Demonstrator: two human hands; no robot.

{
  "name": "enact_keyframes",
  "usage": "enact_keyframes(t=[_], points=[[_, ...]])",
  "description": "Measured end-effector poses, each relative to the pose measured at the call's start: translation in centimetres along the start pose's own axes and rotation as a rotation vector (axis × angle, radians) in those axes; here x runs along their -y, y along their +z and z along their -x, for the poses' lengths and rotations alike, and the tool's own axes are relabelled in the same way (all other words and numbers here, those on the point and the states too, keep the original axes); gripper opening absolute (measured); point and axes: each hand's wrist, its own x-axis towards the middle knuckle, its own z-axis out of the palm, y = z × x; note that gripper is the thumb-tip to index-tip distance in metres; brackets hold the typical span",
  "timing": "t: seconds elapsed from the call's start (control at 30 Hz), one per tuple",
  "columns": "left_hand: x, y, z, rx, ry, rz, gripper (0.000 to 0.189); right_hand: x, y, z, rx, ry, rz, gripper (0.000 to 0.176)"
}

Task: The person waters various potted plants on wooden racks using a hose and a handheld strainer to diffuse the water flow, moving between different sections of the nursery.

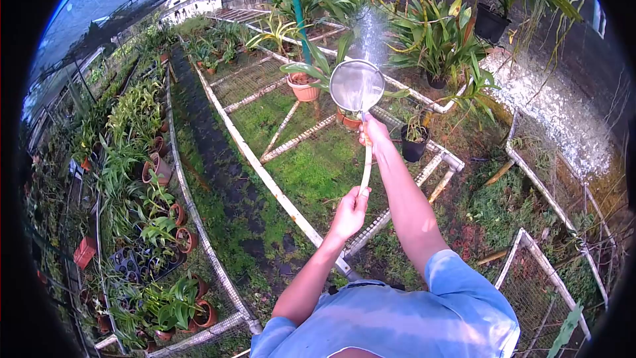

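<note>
My right hand (375, 134) grips the upper end of a pale watering wand (366, 167), just below its round spray head (357, 85). Lower down, my left hand (351, 211) holds the wand's near end. A fan of fine water (372, 33) sprays up and away from the head toward leafy potted plants (437, 36) on the far bench. Both arms stretch forward from my light blue shirt (397, 321).
A mesh bench with a white frame (265, 172) lies below the wand, green with moss, holding an orange pot (304, 89) and a black pot (414, 147). A dark path (225, 179) runs left of it. Rows of potted plants (152, 225) line the left. More mesh frames (543, 278) sit at right.
</note>
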Motion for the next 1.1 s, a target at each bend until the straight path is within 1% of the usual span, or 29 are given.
enact_keyframes(t=[0.4, 0.57, 0.67, 0.9, 1.0, 1.1], points=[[0.6, 0.4, -0.5, 0.005, 0.005, -0.013, 0.026, -0.9, -0.9, -1.0, -0.014, 0.045, -0.029, 0.030], [0.7, 0.8, -1.0, 0.011, -0.008, -0.019, 0.025, -0.7, -1.5, -1.4, -0.014, 0.043, 0.003, 0.031], [0.3, 1.2, -1.0, 0.021, -0.021, -0.002, 0.030, -0.4, -1.6, -1.5, -0.020, 0.036, 0.027, 0.031], [0.9, 1.5, -1.4, 0.028, -0.041, -0.005, 0.027, -0.3, -2.1, -1.6, -0.029, 0.045, 0.054, 0.032], [0.7, 1.4, -1.4, 0.026, -0.052, -0.005, 0.024, -1.0, -1.9, -2.3, -0.024, 0.011, 0.018, 0.031], [0.6, 1.0, -1.7, 0.007, -0.094, 0.071, 0.024, -1.4, -1.4, -2.9, -0.023, -0.014, 0.001, 0.031]])
